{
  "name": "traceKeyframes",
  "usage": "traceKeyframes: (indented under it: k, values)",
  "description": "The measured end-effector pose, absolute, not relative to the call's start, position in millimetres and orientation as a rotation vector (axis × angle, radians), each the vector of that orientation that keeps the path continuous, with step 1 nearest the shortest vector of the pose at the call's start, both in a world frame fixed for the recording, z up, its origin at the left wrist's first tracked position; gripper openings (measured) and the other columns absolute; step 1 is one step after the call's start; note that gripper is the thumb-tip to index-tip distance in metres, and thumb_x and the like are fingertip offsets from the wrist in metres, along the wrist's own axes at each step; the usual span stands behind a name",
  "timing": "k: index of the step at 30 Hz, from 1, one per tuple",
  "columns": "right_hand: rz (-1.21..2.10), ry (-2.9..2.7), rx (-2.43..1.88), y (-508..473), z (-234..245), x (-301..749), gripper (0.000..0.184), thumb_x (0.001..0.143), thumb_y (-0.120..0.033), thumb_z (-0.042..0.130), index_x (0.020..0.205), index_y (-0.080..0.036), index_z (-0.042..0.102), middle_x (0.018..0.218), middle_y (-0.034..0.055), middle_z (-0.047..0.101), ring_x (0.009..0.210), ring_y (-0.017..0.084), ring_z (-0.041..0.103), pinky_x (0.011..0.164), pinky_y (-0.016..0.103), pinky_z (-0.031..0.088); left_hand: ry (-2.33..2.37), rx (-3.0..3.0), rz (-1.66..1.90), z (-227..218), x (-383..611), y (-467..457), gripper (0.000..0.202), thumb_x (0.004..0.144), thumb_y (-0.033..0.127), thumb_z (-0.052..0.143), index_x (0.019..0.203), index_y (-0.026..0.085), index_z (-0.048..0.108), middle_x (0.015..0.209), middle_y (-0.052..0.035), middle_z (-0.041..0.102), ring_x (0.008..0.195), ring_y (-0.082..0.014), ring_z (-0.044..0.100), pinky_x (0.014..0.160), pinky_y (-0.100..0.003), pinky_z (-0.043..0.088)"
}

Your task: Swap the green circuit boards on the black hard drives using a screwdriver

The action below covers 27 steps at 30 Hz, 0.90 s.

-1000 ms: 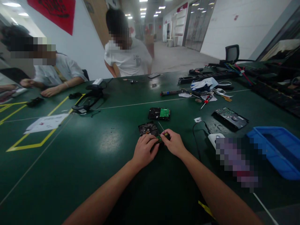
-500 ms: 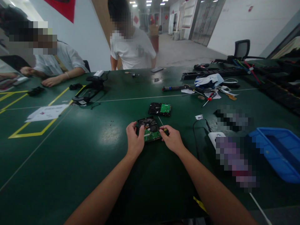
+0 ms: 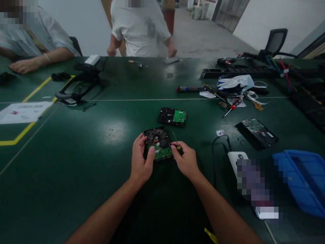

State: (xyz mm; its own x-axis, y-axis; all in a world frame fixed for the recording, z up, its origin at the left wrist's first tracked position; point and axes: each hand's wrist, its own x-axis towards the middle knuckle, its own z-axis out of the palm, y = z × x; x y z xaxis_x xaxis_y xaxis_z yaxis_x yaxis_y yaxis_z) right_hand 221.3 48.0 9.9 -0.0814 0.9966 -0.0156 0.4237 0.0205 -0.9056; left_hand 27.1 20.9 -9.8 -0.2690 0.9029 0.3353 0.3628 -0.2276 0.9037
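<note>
A hard drive (image 3: 158, 135) with a green circuit board facing up lies in front of me on the green table. Around its left side my left hand (image 3: 141, 157) is closed, the thumb over the board's edge. My right hand (image 3: 185, 157) is at the drive's right edge, fingers closed on a small screwdriver (image 3: 179, 147) whose thin shaft points up and away. Part of its handle is hidden by the fingers. Just beyond lies a second hard drive (image 3: 172, 117), with a black and green face.
To the right are a third hard drive (image 3: 259, 133), a white power strip (image 3: 237, 159) with a cable, and a blue bin (image 3: 302, 179). Farther back lie a red screwdriver (image 3: 232, 107), gloves (image 3: 236, 83) and a black headset-like device (image 3: 76, 88). Two people are across the table.
My view has tilted down and shifted, so the far people sit higher in the frame. Both hands keep their hold on the hard drive and screwdriver, with little visible change.
</note>
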Motion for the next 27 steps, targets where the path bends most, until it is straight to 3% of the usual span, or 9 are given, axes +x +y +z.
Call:
traceKeyframes:
  k: [4,11,27]
  values:
    - [1.018,-1.599,-1.478,48,7,221,0.027,0.098,-0.045,0.057,0.109,-0.025,0.072,0.099,0.004,0.074,0.083,0.02,0.071,0.068,0.03,0.057,1.54,1.501,1.498,-10,25,21,0.048,0.096,0.034,0.061,0.141,0.022,0.049,0.158,-0.0157,0.039,0.148,-0.0312,0.041,0.122,-0.055,0.036]
    - [0.958,-1.624,-1.483,46,9,220,0.025,0.097,-0.043,0.058,0.105,-0.024,0.071,0.085,0.0017,0.073,0.067,0.016,0.068,0.061,0.027,0.052,1.567,1.559,1.486,-12,24,22,0.045,0.096,0.035,0.06,0.138,0.022,0.049,0.155,-0.0151,0.041,0.148,-0.0309,0.04,0.123,-0.056,0.034]
    - [0.905,-1.661,-1.534,47,9,217,0.026,0.096,-0.044,0.058,0.104,-0.024,0.071,0.094,0.0034,0.074,0.067,0.016,0.068,0.062,0.027,0.052,1.705,1.774,1.331,-1,25,21,0.042,0.097,0.038,0.058,0.135,0.019,0.049,0.152,-0.0173,0.038,0.15,-0.0313,0.033,0.124,-0.054,0.031]
